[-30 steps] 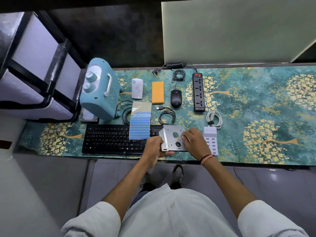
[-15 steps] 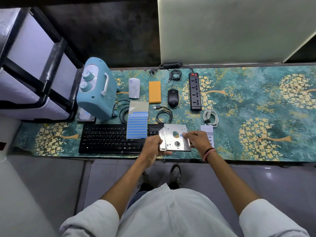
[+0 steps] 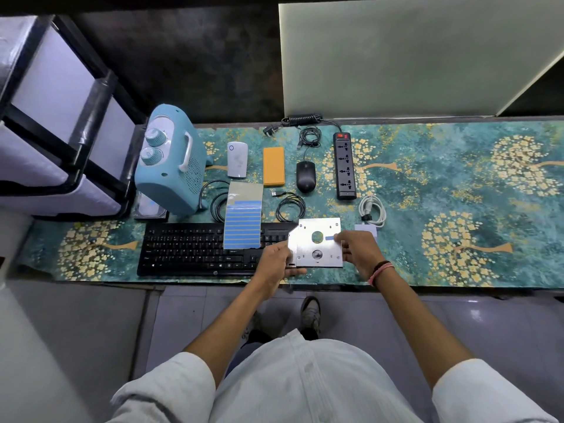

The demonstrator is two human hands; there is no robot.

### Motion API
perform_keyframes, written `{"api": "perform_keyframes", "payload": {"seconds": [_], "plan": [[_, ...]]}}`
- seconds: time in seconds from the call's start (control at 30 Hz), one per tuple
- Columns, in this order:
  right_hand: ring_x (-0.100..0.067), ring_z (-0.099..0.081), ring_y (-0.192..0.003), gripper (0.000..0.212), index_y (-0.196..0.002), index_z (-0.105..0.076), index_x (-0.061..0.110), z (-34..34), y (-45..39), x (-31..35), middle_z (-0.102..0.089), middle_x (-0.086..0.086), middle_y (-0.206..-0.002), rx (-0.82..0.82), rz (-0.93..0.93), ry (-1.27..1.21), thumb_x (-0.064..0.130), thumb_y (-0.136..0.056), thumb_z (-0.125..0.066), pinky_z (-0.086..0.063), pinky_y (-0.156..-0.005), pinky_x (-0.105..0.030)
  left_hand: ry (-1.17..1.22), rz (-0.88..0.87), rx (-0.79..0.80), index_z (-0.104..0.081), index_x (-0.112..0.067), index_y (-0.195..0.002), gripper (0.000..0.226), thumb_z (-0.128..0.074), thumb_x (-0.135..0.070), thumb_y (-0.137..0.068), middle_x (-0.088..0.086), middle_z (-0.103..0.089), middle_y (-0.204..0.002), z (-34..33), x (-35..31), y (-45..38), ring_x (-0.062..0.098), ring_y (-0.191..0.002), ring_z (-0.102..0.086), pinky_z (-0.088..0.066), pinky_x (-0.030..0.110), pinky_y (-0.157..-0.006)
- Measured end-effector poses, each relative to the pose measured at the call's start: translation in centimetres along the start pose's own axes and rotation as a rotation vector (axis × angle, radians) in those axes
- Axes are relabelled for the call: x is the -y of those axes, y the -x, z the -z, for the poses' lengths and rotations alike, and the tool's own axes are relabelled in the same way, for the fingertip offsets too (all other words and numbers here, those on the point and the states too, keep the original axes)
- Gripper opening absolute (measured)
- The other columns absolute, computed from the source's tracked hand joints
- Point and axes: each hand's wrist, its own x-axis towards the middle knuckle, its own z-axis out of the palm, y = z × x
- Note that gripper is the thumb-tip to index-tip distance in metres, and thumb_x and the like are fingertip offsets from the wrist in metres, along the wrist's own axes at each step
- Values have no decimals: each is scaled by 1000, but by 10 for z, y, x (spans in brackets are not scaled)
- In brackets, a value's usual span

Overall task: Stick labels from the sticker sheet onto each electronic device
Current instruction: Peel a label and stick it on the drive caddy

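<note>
I see my left hand (image 3: 276, 264) gripping the near-left corner of the silver drive caddy (image 3: 317, 244), fingers curled round its edge with the thumb under the near rim. My right hand (image 3: 358, 253) holds the caddy's right edge, and its fingertips press a small blue label (image 3: 330, 238) onto the plate just right of the upper round hole. The label's long axis runs left to right across the caddy. The caddy sits flat-side up, held over the near edge of the table (image 3: 457, 270), overlapping the right end of the black keyboard (image 3: 189, 248).

The sticker sheet (image 3: 243, 219) lies lengthwise front to back, its near end resting on the keyboard and its far end on the cloth; its blue strips run crosswise, and the far part is bare backing.

No container on the table holds anything I can make out. Beyond the sheet I see a blue heater (image 3: 169, 166), a white device (image 3: 237, 159), an orange power bank (image 3: 273, 166), a black mouse (image 3: 305, 176) and a power strip (image 3: 345, 166), each pointing away from me. A white charger (image 3: 366, 228) is partly hidden behind my right hand.
</note>
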Motion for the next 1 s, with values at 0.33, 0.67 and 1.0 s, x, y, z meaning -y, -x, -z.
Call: {"api": "perform_keyframes", "payload": {"seconds": [0.33, 0.67, 1.0], "plan": [[-20, -54, -53, 24, -73, -63, 6, -18, -3, 19, -57, -9, -64, 50, 124, -14, 15, -81, -84, -51, -55, -30, -75, -43, 214, -63, -14, -131, 45, -71, -6, -88, 2, -69, -115, -17, 17, -5, 17, -104, -66, -53, 37, -97], [-29, -70, -56, 34, -65, -61, 0, -43, -15, -10, -68, -22, -63, -139, 222, 518, 25, -84, -75, -59, -58, -40, 31, 9, -91, -62, 1, -83, 16, -60, -2, -98, 13, -52, -83, -34, 53, -37, 24, -85, -56, -61, 30, -84], [-32, -65, -110, 27, -107, -78, 7, -12, -16, -42, -76, -12, -112, 159, 269, 1183, 8, -84, -65, -47, -102, -36, 386, 310, -219, -54, 4, -82, 20, -51, 19, -96, 14, -53, -86, -41, 70, -61, 19, -75, -55, -64, 31, -68]]}}
